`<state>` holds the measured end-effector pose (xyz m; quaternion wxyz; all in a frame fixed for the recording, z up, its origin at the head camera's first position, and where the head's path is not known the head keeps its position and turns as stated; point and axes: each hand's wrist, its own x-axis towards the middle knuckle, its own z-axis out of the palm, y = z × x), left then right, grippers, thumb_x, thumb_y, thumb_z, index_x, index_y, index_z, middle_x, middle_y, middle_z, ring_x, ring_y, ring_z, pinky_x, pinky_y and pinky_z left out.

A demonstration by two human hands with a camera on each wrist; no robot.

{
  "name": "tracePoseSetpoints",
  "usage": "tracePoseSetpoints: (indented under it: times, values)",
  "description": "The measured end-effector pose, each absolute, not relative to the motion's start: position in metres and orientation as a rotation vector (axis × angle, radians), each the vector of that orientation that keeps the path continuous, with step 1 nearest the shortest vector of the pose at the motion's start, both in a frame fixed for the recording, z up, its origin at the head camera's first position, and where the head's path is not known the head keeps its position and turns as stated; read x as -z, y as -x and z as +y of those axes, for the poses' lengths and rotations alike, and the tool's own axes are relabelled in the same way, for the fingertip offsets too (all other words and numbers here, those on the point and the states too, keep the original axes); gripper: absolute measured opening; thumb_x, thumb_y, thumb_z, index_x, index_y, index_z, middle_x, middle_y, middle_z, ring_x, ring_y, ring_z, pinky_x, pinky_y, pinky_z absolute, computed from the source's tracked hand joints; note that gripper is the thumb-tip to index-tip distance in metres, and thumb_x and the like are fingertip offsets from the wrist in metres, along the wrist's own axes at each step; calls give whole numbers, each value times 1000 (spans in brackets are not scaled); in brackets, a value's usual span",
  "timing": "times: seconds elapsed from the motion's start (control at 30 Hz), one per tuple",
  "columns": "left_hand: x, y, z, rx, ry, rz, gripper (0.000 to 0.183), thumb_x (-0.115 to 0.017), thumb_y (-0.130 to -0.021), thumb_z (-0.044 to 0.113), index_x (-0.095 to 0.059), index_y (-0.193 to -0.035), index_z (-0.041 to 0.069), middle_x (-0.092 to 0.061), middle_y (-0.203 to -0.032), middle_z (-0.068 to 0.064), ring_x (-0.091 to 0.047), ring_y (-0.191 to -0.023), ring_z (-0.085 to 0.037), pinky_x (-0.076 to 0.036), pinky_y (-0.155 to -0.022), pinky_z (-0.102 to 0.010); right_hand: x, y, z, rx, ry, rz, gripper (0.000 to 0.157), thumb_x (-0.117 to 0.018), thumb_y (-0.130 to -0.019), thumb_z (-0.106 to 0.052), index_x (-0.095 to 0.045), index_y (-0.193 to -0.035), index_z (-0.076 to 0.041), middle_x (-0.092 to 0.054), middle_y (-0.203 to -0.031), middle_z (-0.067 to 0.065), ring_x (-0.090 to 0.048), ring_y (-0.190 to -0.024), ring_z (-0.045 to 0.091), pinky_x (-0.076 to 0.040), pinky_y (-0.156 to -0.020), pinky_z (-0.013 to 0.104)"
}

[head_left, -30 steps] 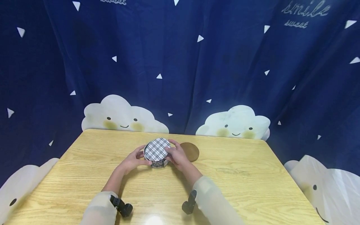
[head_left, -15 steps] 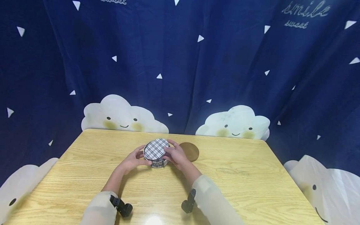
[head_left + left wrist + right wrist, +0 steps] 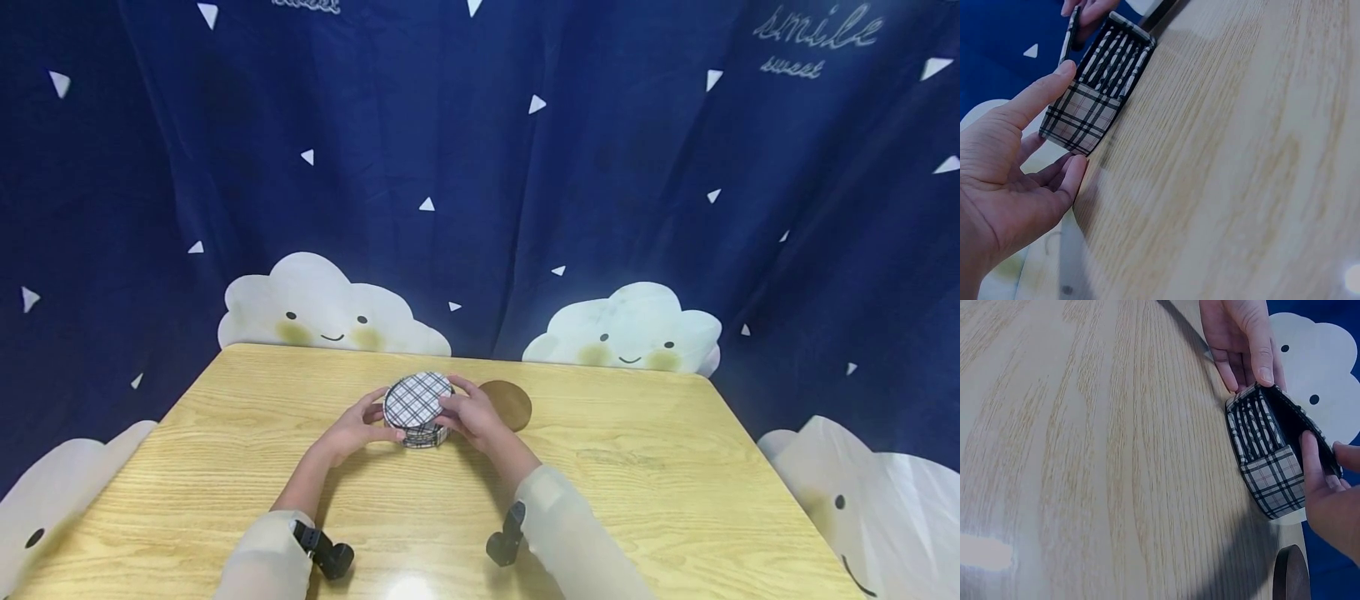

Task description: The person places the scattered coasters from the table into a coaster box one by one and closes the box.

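A round holder in black-and-white plaid (image 3: pixel 426 437) stands on the table with several plaid coasters stacked inside (image 3: pixel 1254 428). My left hand (image 3: pixel 352 432) grips its left side, thumb at the upper edge and fingers low around it (image 3: pixel 1029 150). Over the stack, a plaid round coaster (image 3: pixel 417 400) is tilted up on its right side. My right hand (image 3: pixel 472 417) pinches that raised side between thumb and fingers. In the right wrist view a dark gap shows between this coaster and the stack.
A brown round disc (image 3: pixel 508 407) lies on the wooden table (image 3: pixel 637 483), just behind and right of my right hand. In the right wrist view its dark edge (image 3: pixel 1282 575) shows. A dark blue curtain (image 3: pixel 480 167) with clouds hangs behind the table.
The tilted coaster has come down slightly toward the stack, with my right hand still pinching it. My left hand stays in place on the holder.
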<state>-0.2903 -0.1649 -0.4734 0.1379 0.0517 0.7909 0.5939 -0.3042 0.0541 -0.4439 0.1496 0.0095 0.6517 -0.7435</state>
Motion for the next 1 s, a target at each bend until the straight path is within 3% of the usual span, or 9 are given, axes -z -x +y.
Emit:
tracePoseSetpoints:
  times: [0.2, 0.57, 0.8, 1.0]
  values:
    - [475, 292, -165, -1727, -146, 2287, 98, -79, -73, 24, -18, -149, 12, -34, -145, -26, -35, -134, -41, -32, -108, -55, 444, 305, 53, 2133, -29, 1924, 58, -55, -88, 0, -33, -142, -2, -60, -103, 16, -64, -76, 13, -58, -71, 25]
    - [475, 290, -165, -1706, -142, 2302, 99, -80, -73, 24, -18, -149, 12, -34, -145, -26, -34, -133, -42, -32, -107, -57, 440, 306, 51, 2007, -31, 2170, 55, -59, -86, 3, -42, -137, 1, -54, -80, 5, -56, -58, 9, -56, -59, 22]
    - [474, 290, -165, -1697, -144, 2306, 101, -81, -72, 26, -18, -149, 13, -33, -146, -26, -33, -134, -42, -31, -108, -57, 439, 305, 54, 1882, -38, 2290, 51, -60, -86, -4, -46, -135, -3, -48, -64, -2, -43, -52, 10, -39, -53, 25]
    - [475, 290, -165, -1700, -153, 2306, 101, -81, -71, 26, -19, -149, 12, -35, -145, -26, -34, -133, -42, -32, -107, -57, 444, 306, 56, 1845, -18, 2326, 52, -61, -85, -5, -46, -135, -2, -44, -58, -4, -38, -46, 7, -34, -48, 23]
